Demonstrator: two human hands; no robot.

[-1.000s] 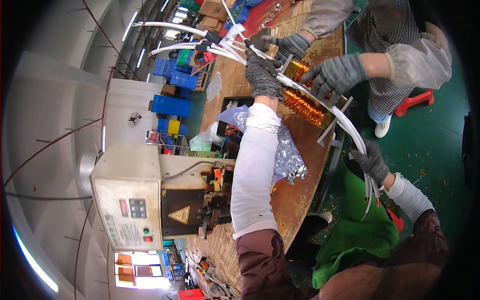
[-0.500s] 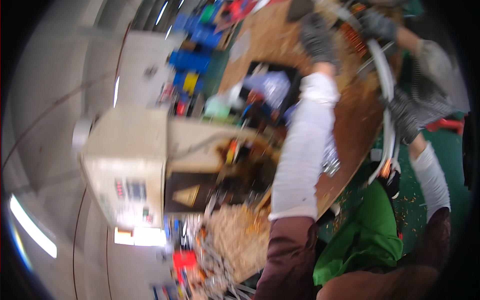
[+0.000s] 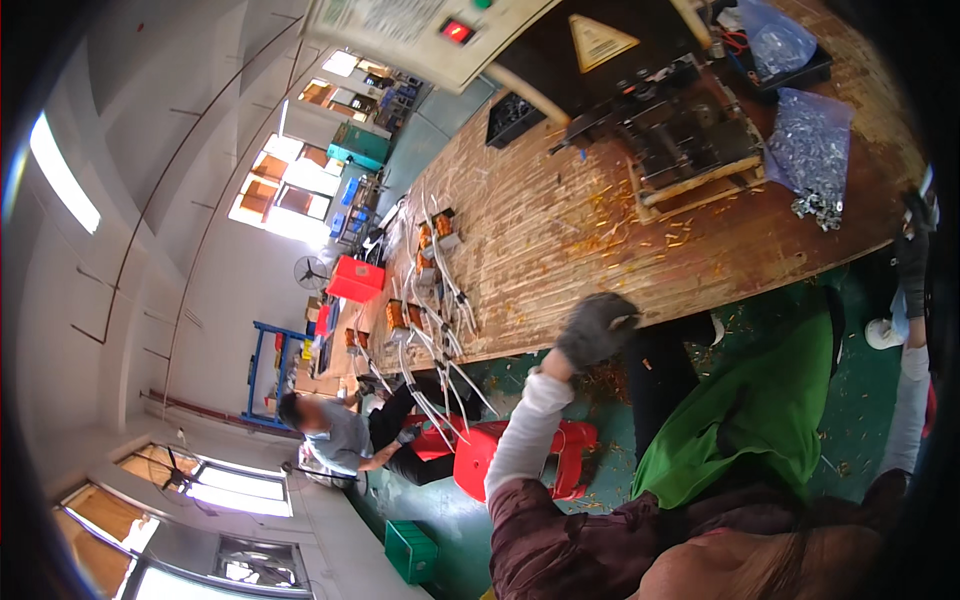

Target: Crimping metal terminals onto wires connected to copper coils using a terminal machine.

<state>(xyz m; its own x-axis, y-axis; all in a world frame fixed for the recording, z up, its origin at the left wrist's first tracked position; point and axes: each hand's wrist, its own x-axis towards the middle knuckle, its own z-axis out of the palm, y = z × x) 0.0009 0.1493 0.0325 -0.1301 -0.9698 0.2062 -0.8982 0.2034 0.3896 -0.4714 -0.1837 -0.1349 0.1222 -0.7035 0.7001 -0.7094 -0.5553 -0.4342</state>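
Observation:
My left hand (image 3: 597, 330), in a grey glove and white sleeve cover, hovers at the near table edge. Its fingers are curled in, with nothing showing in them. At the far right rim, partly cut off, my right hand (image 3: 912, 250) in a dark glove is closed round pale leads that run above and below it. Left of my left hand, several copper-wound coils (image 3: 397, 315) with white sleeved leads (image 3: 425, 350) lie on the wooden table (image 3: 530, 250); some leads hang over its edge.
Behind the table edge stands a dark press-like machine (image 3: 680, 130) under a beige control box (image 3: 430, 30). A bag of metal parts (image 3: 815, 150) lies beside it. Red stools (image 3: 520, 455), a green crate (image 3: 410, 550) and a seated person (image 3: 345, 435) are to the left.
My view has swung left along the table. My left hand has left the coil at the right and come back near the table edge. The other person's gloved hands are out of view.

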